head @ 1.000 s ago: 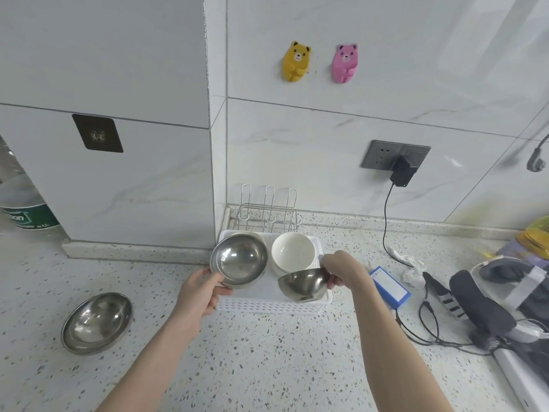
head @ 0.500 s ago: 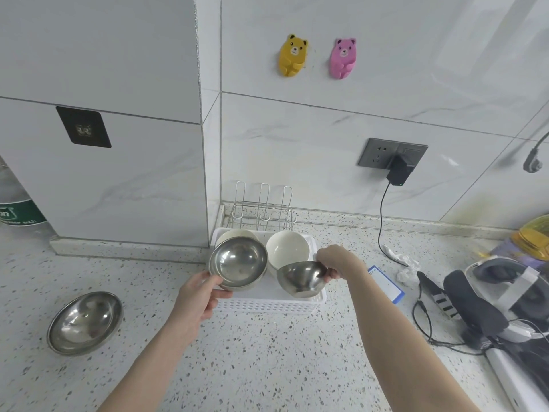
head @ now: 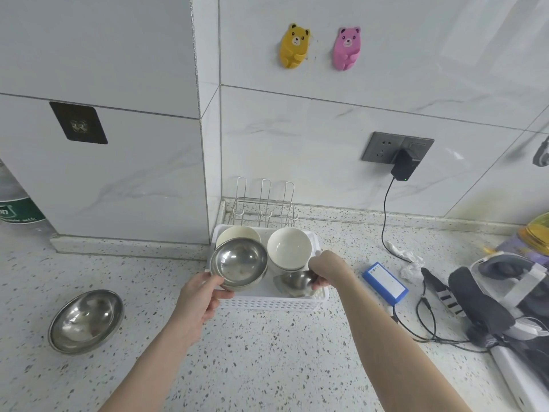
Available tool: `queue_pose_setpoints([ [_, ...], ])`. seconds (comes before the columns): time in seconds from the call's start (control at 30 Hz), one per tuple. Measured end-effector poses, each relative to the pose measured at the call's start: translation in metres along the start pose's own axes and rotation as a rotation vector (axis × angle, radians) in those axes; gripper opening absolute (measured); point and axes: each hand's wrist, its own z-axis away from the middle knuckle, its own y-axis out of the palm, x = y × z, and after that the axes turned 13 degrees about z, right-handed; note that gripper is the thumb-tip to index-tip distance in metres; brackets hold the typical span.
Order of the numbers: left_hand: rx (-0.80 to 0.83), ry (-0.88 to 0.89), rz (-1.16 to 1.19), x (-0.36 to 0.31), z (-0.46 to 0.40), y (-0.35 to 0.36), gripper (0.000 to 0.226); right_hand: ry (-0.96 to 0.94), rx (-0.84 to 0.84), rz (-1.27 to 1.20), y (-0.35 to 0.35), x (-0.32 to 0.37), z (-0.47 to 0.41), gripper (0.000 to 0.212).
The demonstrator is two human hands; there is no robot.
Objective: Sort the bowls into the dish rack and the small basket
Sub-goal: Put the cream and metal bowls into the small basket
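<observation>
Bowls are sitting in a white small basket [head: 269,304] on a speckled counter [head: 267,367], in front of a wire dish rack [head: 263,203]. The left hand [head: 199,298] is pinching the near rim of a steel bowl [head: 239,263], tilted above the basket. The right hand [head: 325,270] is gripping the rim of a smaller steel bowl [head: 294,283], lowering it inside. Two white ceramic bowls [head: 289,248] are resting behind. A large steel bowl [head: 86,321] is lying well apart, left. Steel looks light, rigid and slick; ceramic looks heavier and breakable. Rims are offering the surest hold.
</observation>
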Motion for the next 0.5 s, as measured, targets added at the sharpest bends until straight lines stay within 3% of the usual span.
queue_pose_setpoints([
  [0.27, 0.003, -0.004, -0.011, 0.003, -0.005, -0.001, 0.017, -0.05, -0.039, -0.037, 0.015, -0.004, 0.019, 0.043],
  [0.37, 0.004, -0.003, -0.034, 0.005, -0.005, -0.002, 0.017, -0.06, -0.046, -0.092, 0.022, -0.004, 0.024, 0.019],
  [0.5, 0.013, -0.001, -0.055, 0.005, -0.006, -0.002, 0.015, -0.061, -0.063, -0.095, 0.028, -0.01, 0.023, 0.034],
])
